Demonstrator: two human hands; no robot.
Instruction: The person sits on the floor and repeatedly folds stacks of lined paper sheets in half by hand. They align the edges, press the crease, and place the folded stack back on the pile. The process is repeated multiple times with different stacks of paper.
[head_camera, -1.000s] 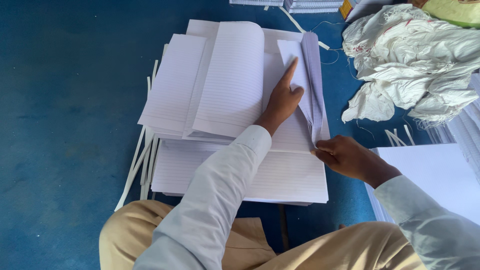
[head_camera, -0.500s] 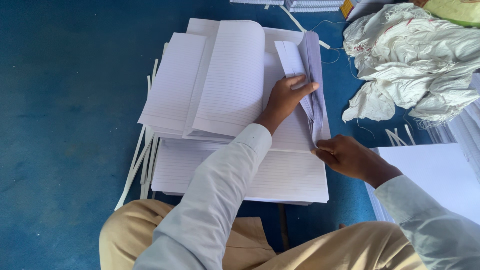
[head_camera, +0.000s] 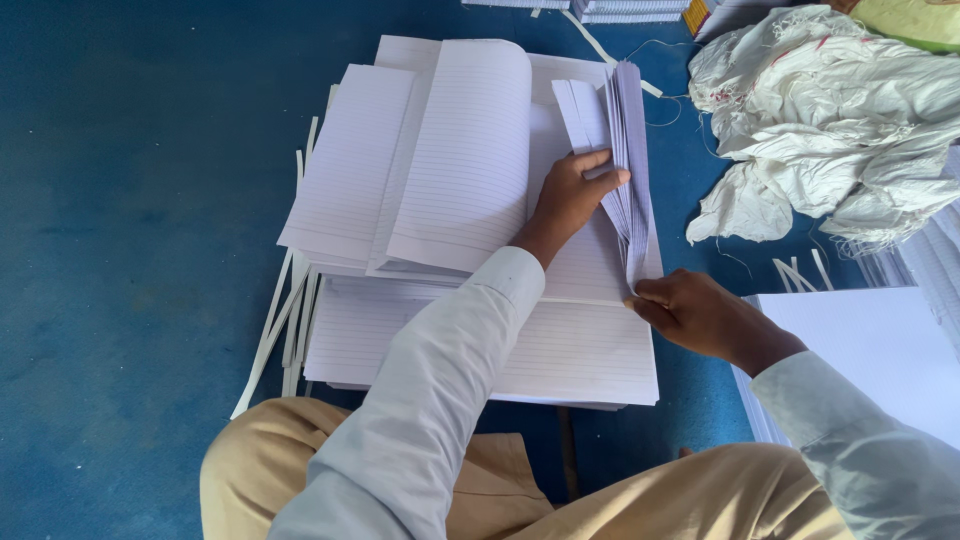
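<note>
A wide stack of white ruled paper sheets (head_camera: 470, 180) lies on the blue floor in front of me, its left half folded over and curling. My left hand (head_camera: 572, 192) reaches across the stack and grips a thin bundle of lifted sheets (head_camera: 625, 150) along the right edge, thumb on one side and fingers behind. My right hand (head_camera: 690, 310) pinches the near lower corner of that same raised bundle, at the stack's right edge. The bundle stands nearly upright, fanned slightly.
Crumpled white cloth or sacking (head_camera: 830, 120) lies at the right. A second stack of plain white paper (head_camera: 870, 350) sits under my right forearm. Narrow paper offcut strips (head_camera: 285, 320) lie along the stack's left side. More paper piles (head_camera: 620, 8) at the top edge.
The sheets at the right edge have risen from lying flat to standing nearly upright. My left hand went from pointing on the page to closing around the bundle. My right hand stayed at the corner.
</note>
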